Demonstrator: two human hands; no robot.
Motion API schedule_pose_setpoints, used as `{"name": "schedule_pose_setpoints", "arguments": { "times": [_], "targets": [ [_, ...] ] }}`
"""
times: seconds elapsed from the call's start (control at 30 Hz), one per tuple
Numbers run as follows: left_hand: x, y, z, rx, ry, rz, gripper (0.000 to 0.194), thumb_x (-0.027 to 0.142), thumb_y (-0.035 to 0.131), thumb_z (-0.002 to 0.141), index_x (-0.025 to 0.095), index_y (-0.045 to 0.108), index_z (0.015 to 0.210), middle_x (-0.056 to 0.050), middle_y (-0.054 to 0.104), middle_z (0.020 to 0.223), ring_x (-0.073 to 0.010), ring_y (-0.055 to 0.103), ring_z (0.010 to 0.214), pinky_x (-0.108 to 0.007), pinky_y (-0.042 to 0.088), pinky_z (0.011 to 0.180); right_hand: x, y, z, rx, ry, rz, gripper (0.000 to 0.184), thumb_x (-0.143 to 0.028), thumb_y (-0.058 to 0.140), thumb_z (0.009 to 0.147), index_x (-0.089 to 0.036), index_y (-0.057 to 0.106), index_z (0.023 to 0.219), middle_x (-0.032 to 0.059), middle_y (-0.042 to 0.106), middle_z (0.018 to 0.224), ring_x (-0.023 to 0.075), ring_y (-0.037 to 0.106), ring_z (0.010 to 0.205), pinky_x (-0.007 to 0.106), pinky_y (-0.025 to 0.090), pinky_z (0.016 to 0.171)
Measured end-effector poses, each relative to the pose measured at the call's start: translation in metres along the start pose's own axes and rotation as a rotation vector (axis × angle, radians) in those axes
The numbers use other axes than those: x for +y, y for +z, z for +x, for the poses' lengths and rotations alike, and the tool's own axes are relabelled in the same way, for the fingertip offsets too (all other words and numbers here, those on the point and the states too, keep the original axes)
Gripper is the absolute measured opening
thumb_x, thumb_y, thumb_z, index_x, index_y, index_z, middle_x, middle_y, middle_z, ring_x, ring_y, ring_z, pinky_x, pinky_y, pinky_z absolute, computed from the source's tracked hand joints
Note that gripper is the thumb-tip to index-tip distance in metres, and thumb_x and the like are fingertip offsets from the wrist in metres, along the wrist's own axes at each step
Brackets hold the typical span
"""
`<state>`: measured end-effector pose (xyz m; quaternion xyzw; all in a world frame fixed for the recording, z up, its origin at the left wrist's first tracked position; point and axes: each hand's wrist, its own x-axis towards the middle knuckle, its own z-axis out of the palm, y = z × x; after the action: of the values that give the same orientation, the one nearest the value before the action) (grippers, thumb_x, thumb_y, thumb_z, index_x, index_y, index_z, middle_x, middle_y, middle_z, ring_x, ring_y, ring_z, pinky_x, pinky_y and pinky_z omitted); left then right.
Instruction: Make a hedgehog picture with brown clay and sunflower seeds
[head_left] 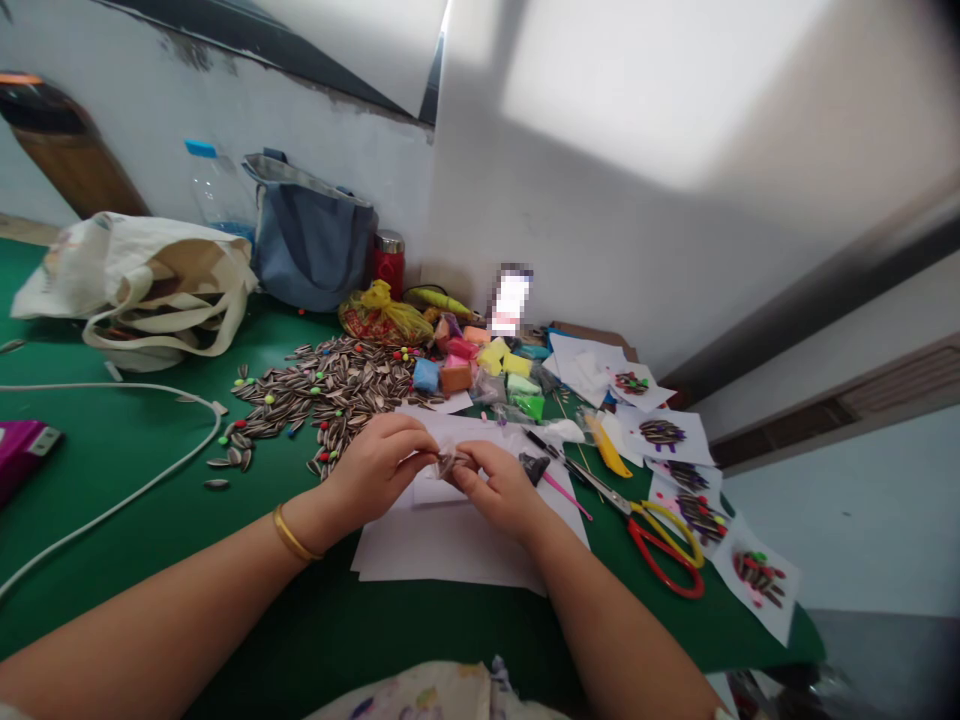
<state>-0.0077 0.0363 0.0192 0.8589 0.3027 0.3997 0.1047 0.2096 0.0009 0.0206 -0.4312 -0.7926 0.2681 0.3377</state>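
Note:
Both my hands meet over white paper sheets [450, 540] on the green table [135, 450]. My left hand [382, 465], with a gold bangle on the wrist, pinches a small clear plastic packet [452, 463] with something dark inside. My right hand [499, 487] pinches the same packet from the other side. A heap of striped sunflower seeds [330, 395] lies just behind my left hand. Small blocks of coloured clay in wrappers [480, 370] sit behind the paper.
Red and yellow scissors [660, 540], a yellow cutter [606, 447] and paper cards with seed pictures [679, 470] lie to the right. A cream tote bag [142, 285], a blue bag [311, 240], a bottle and a red flask stand at the back. A white cable [135, 490] crosses the left.

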Motion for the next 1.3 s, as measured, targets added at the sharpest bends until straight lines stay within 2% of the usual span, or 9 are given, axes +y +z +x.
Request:
{"name": "schedule_pose_setpoints", "arguments": {
  "times": [0.2,0.4,0.6,0.83,0.9,0.97,1.07,1.2,1.3],
  "targets": [
    [-0.004,0.004,-0.003,0.039,-0.044,-0.011,0.014,0.023,0.057,0.092,0.022,0.07,0.096,-0.005,0.07,0.093,-0.019,0.063,0.09,-0.033,0.048,0.085,0.003,0.002,-0.001,0.013,-0.005,-0.006,0.016,-0.031,0.051,0.094,-0.021,0.064,0.093,0.0016,0.064,0.088,0.0177,0.059,0.083,0.029,0.046,0.076],
    [0.0,-0.001,0.0,0.017,-0.099,-0.035,0.01,0.028,0.063,0.089,0.02,0.068,0.085,-0.003,0.068,0.086,-0.0183,0.062,0.085,-0.032,0.046,0.081,0.002,0.001,-0.002,0.02,0.016,-0.025,0.017,-0.034,0.052,0.094,-0.021,0.064,0.095,0.0027,0.065,0.091,0.0186,0.06,0.086,0.029,0.046,0.077],
    [-0.002,0.001,0.001,-0.034,-0.17,-0.124,0.009,0.024,0.06,0.091,0.02,0.066,0.085,-0.001,0.067,0.084,-0.016,0.061,0.083,-0.03,0.046,0.079,0.005,0.001,-0.004,0.054,0.021,-0.017,0.02,-0.034,0.051,0.094,-0.021,0.063,0.102,0.0043,0.067,0.097,0.0196,0.059,0.091,0.03,0.045,0.081],
    [0.0,0.0,0.0,-0.051,-0.061,0.076,0.018,0.03,0.055,0.095,0.019,0.066,0.085,-0.004,0.067,0.085,-0.0197,0.059,0.084,-0.035,0.042,0.08,0.004,0.001,-0.003,0.064,0.039,0.019,0.02,-0.034,0.049,0.096,-0.019,0.062,0.097,0.0022,0.063,0.087,0.0174,0.056,0.083,0.028,0.043,0.078],
    [0.001,0.0,0.0,-0.051,-0.063,0.06,0.017,0.029,0.055,0.094,0.019,0.066,0.085,-0.004,0.067,0.085,-0.0194,0.059,0.084,-0.034,0.042,0.08,0.004,0.0,-0.002,0.055,0.036,0.025,0.02,-0.034,0.048,0.096,-0.019,0.062,0.096,0.002,0.063,0.087,0.0171,0.056,0.082,0.028,0.042,0.077],
    [0.001,0.001,0.0,-0.053,-0.12,-0.022,0.014,0.028,0.057,0.093,0.02,0.066,0.086,-0.003,0.067,0.086,-0.0181,0.059,0.085,-0.032,0.043,0.08,0.004,0.0,-0.002,0.059,0.035,0.034,0.02,-0.034,0.049,0.095,-0.02,0.062,0.097,0.0024,0.063,0.088,0.0176,0.056,0.085,0.029,0.042,0.079],
    [0.001,0.003,0.001,-0.052,-0.217,-0.136,0.012,0.027,0.058,0.092,0.019,0.064,0.086,-0.002,0.066,0.085,-0.0164,0.059,0.084,-0.029,0.045,0.078,0.006,0.002,-0.003,0.087,0.068,0.131,0.023,-0.038,0.051,0.095,-0.019,0.063,0.103,0.0033,0.064,0.09,0.0177,0.057,0.084,0.03,0.044,0.079],
    [-0.001,0.005,0.002,-0.072,-0.241,-0.137,0.014,0.028,0.056,0.094,0.02,0.065,0.087,-0.002,0.067,0.088,-0.0167,0.06,0.087,-0.03,0.046,0.082,0.01,0.005,-0.004,0.146,0.15,0.428,0.034,-0.047,0.046,0.096,-0.02,0.061,0.112,0.0031,0.064,0.085,0.0158,0.058,0.073,0.029,0.048,0.067],
    [-0.002,0.006,0.0,-0.063,-0.239,-0.123,0.015,0.029,0.055,0.094,0.021,0.068,0.095,-0.003,0.069,0.094,-0.0174,0.061,0.093,-0.031,0.047,0.087,0.018,0.0,-0.003,0.269,0.179,0.446,0.035,-0.047,0.048,0.095,-0.021,0.061,0.114,0.0042,0.066,0.09,0.0169,0.061,0.077,0.029,0.05,0.069]
  ]
}}
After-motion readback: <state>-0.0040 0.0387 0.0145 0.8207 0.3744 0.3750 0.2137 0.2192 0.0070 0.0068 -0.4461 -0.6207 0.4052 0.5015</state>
